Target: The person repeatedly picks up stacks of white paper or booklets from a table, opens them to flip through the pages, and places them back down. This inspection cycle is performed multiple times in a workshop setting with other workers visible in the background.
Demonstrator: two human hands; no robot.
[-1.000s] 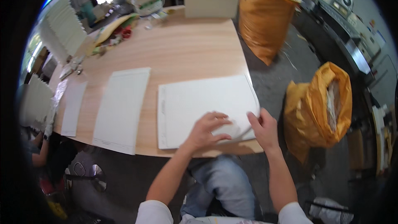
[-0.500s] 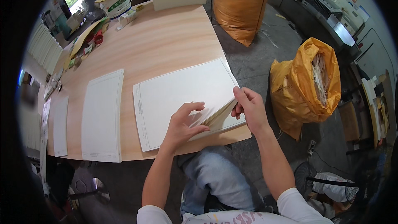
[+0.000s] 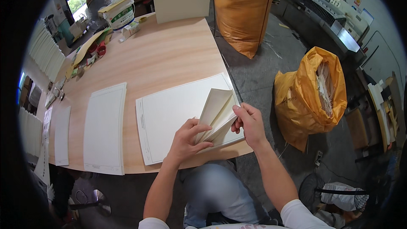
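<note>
A stack of large white printed sheets (image 3: pixel 169 114) lies near the front edge of the wooden table. Its near right part is bent up, and several sheets spread apart into a fan of raised flaps (image 3: pixel 217 106). At the right of this fan, my right hand (image 3: pixel 251 123) pinches the sheet edges between thumb and curled fingers. My left hand (image 3: pixel 186 140) grips the lower left of the same sheets, with its thumb below and its fingers above. How many sheets each hand holds is hidden in the folds.
Left of the stack lie a narrower pile of sheets (image 3: pixel 105 127) and a slim pile (image 3: pixel 62 135). A white block (image 3: pixel 182 2) and a white bucket (image 3: pixel 119 13) stand at the table's far end. Orange sacks (image 3: pixel 307 97) stand on the floor at right. Someone sits far back left.
The bent sheets have opened into a wider fan, with a flap now standing up between my hands. My left fingers have closed in on the paper. The whole view has shifted slightly.
</note>
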